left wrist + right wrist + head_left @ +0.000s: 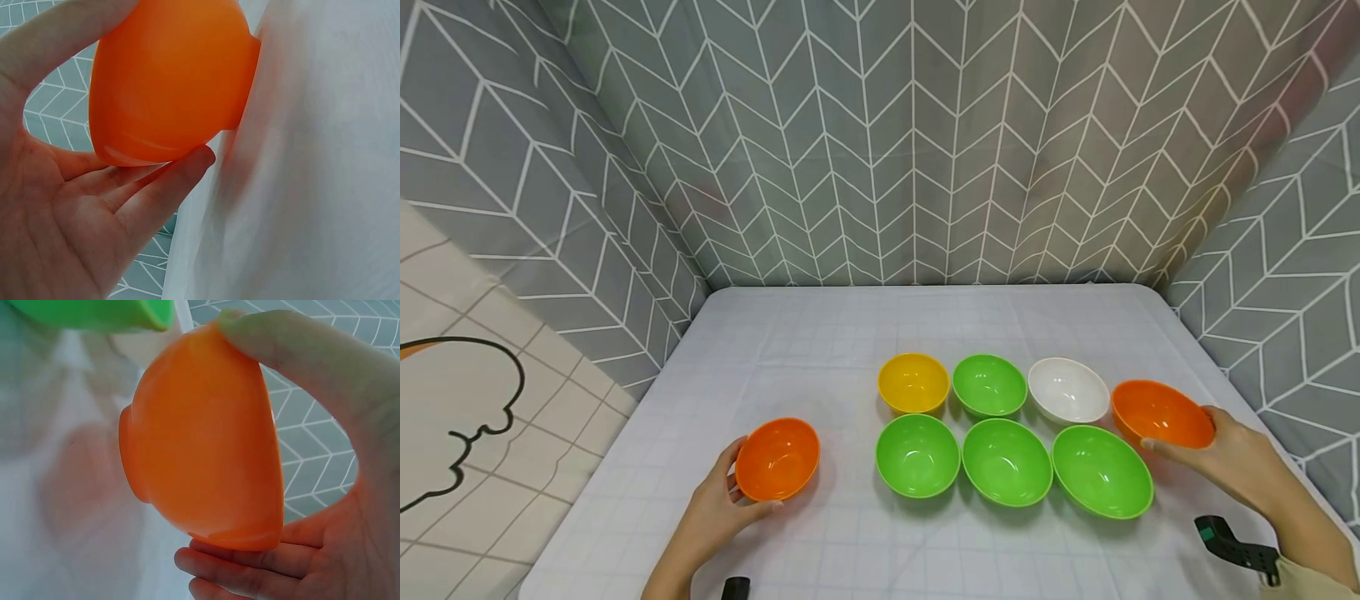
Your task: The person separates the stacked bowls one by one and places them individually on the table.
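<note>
On the left of the table, my left hand (pixel 718 504) holds an orange bowl (pixel 777 459) by its side, thumb on the near side and fingers round the far side. The left wrist view shows this bowl (pixel 172 81) with its foot close to the white cloth. At the far right my right hand (pixel 1232 458) grips a second orange bowl (pixel 1161 414) between thumb and fingers. In the right wrist view that bowl (pixel 206 444) has its foot a little above the cloth, and a green bowl edge (pixel 106 314) shows beside it.
Between the hands stand two rows of bowls. The back row has a yellow bowl (pixel 913 382), a green bowl (pixel 989 386) and a white bowl (pixel 1068 391). Three green bowls (pixel 918 456) form the front row. Patterned curtains (pixel 910 150) enclose the white table (pixel 760 342).
</note>
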Motion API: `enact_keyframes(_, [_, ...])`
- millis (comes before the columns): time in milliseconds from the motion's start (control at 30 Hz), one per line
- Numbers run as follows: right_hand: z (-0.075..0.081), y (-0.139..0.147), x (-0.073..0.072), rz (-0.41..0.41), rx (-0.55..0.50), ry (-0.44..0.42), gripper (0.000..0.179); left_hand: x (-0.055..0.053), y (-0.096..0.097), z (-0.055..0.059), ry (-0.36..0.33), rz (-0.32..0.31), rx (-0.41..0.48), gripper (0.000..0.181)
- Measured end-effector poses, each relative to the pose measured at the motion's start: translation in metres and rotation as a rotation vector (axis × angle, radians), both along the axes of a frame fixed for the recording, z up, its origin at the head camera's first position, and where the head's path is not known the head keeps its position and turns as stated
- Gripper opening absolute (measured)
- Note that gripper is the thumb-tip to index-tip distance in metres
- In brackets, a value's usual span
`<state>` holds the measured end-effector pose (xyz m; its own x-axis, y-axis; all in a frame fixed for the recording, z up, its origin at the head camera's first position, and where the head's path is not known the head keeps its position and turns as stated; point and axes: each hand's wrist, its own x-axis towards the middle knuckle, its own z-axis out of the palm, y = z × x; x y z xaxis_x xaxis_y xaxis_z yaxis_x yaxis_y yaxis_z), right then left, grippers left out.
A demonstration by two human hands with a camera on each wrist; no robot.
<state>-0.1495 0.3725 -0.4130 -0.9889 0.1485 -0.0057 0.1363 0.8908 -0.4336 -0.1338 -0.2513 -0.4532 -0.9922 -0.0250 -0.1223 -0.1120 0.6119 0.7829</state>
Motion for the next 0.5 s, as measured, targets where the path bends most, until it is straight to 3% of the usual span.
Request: enact_keyframes(500, [-0.015,0.006,0.002,-0.014,-0.036,-0.044,0.098,0.000,0.001,0.001,-0.003,0.002,0.003,0.112])
